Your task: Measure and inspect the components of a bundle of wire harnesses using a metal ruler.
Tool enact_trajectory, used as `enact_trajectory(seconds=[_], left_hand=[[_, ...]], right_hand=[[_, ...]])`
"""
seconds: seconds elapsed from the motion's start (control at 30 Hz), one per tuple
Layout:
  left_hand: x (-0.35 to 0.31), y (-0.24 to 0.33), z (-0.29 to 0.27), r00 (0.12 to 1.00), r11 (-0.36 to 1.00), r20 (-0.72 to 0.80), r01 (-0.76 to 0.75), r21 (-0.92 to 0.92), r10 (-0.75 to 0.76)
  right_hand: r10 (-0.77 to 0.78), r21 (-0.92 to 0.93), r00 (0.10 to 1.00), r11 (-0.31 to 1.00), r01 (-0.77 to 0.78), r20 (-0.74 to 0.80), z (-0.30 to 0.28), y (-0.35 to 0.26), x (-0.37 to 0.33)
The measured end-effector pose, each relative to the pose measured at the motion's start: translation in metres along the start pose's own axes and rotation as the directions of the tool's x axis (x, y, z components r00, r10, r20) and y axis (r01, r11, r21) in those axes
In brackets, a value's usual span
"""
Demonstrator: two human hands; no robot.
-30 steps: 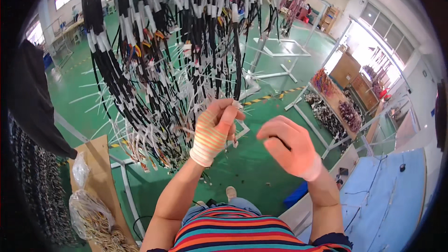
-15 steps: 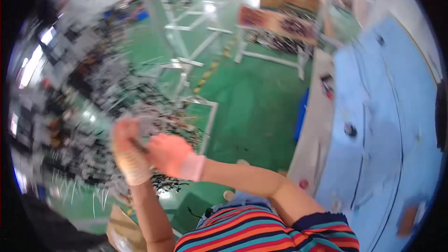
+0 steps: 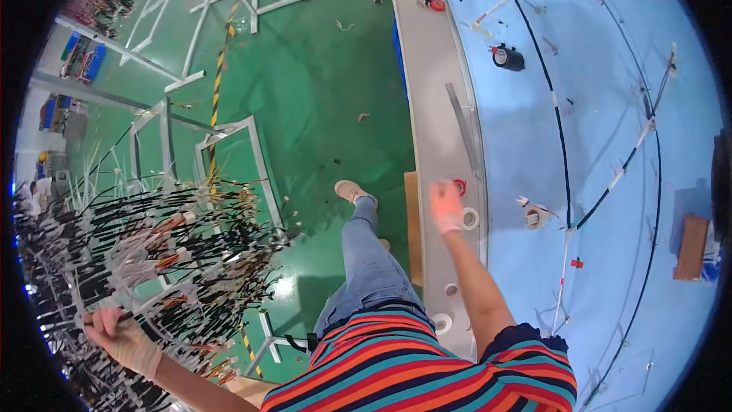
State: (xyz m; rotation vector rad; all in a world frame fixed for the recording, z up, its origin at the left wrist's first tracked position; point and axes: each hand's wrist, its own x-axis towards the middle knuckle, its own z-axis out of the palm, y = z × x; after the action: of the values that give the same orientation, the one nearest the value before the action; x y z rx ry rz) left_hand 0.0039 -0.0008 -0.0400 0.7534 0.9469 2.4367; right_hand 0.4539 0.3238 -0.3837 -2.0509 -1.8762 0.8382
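Note:
My left hand [image 3: 122,341], in a pale glove with pinkish fingertips, reaches out to the lower left. Its fingers are curled in among a large mass of black and white wire harnesses [image 3: 206,252]; what exactly they grip is hidden in the clutter. Over the grey ledge of the workbench, my right hand [image 3: 445,206] wears a similar pink-tinted glove and is smeared by motion. It is beside a red tape roll [image 3: 459,187] and a white tape roll [image 3: 470,219]. Whether its fingers hold anything does not show.
On the right, a blue board [image 3: 518,160] carries a black wire harness [image 3: 562,137], a black cylinder [image 3: 508,58] and a brown block [image 3: 691,247]. Grey metal frames [image 3: 259,156] stand on the green floor [image 3: 328,91] to the left. Yellow-black floor tape runs past them.
My hands, close together at the left before, are now far apart. The right has swung across to the bench ledge, the left has reached outward, and the view has turned.

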Motion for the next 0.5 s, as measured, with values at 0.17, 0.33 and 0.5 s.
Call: enact_trajectory(seconds=[0.17, 0.33, 0.5], left_hand=[[0.002, 0.007, -0.008, 0.935, 0.962, -0.304, -0.106, 0.252, 0.183], [-0.012, 0.009, 0.001, 0.915, 0.869, -0.297, -0.102, 0.483, 0.273], [-0.034, 0.000, 0.008, 0.913, 0.865, -0.302, -0.097, 0.492, 0.274]], right_hand=[[0.155, -0.326, 0.978, 0.940, -0.103, 0.139, 0.004, 0.134, 0.027], [0.137, -0.407, 0.990, 0.907, -0.108, 0.041, 0.014, 0.135, 0.090], [-0.178, -0.533, 0.984, 0.830, 0.165, 0.027, 0.052, 0.141, 0.219]])
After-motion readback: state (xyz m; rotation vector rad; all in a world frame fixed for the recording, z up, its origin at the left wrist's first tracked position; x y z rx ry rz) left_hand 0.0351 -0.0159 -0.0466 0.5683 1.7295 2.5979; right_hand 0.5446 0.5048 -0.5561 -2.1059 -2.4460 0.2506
